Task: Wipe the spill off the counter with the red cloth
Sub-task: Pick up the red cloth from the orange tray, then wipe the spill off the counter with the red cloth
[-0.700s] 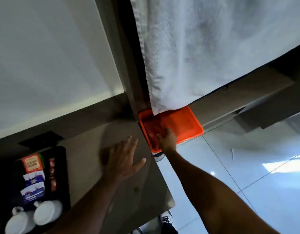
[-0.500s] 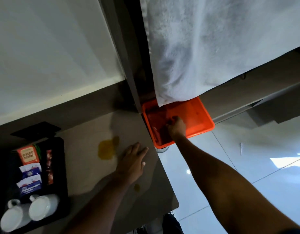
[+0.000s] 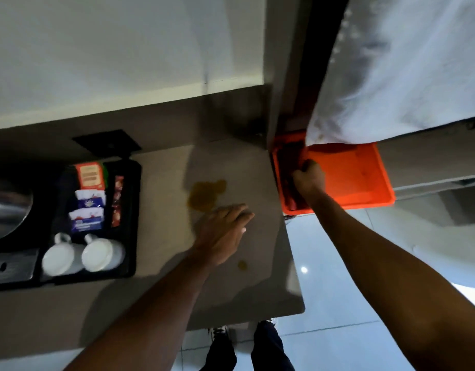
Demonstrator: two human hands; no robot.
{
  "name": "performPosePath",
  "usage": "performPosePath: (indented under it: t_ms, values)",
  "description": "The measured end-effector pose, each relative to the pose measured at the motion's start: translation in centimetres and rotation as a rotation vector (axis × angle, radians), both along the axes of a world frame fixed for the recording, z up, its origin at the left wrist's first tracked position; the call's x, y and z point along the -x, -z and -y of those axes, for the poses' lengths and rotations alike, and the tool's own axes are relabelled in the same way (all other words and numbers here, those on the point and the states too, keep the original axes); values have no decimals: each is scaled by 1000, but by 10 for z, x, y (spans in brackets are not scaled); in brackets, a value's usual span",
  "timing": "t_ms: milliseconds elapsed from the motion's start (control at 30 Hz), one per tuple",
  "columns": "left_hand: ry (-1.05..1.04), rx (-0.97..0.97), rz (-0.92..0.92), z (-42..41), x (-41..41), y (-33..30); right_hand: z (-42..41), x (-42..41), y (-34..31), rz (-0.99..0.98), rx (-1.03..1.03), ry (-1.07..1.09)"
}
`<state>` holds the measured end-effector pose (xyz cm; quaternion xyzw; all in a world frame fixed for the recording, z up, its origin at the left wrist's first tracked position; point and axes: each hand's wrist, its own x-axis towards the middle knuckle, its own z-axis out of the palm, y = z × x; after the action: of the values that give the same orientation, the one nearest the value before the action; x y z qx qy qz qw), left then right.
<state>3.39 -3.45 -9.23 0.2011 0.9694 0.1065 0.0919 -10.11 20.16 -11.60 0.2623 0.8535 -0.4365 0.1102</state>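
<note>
**Reaching into the bin for the red cloth**

Head view. Right hand (image 3: pixel 308 180) down inside the orange bin (image 3: pixel 365 180), at about two o'clock from the counter's middle, fingers curled shut over a dark reddish wad along the bin's left wall. Presumably the red cloth (image 3: pixel 291 167), though too dim and blurred to be sure; grip looks closed on it. Left hand (image 3: pixel 223 231) flat on the counter (image 3: pixel 161 183), fingers spread and apart, holding nothing, fingertips just at the five o'clock edge of the spill (image 3: pixel 205 195). Spill itself a yellow-brown puddle near the counter's middle, with a small separate drop (image 3: pixel 242 265) at six o'clock from it, close to the left wrist.

To do this step well: gather the whole cloth in the fist before lifting, not one corner, so nothing trails over the bin rim. Lift clear of the white towel (image 3: pixel 405 70) hanging over the bin's far side. Slide the left hand back from the puddle first, to avoid smearing. Wipe away from the black tray (image 3: pixel 134 223) of cups and sachets at nine o'clock.

Hard to make out: far end of the bin hidden under the towel; how much cloth lies there unknown. Right fingertips buried in shadow. Metal object at the left edge cut off. Whether the puddle touches the left fingertips cannot be told.
</note>
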Motion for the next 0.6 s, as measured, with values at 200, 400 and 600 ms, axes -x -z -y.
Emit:
performPosePath:
  t_ms: [200,400,600]
  values:
    - [-456,129,80,124,-67,18,61,-51,3,-23,-130,-363]
    - [-447,37,83,139,-93,40,104,-96,8,-94,-496,-693]
    - [-456,-64,62,147,-95,54,104,-90,-17,-64,-417,-623]
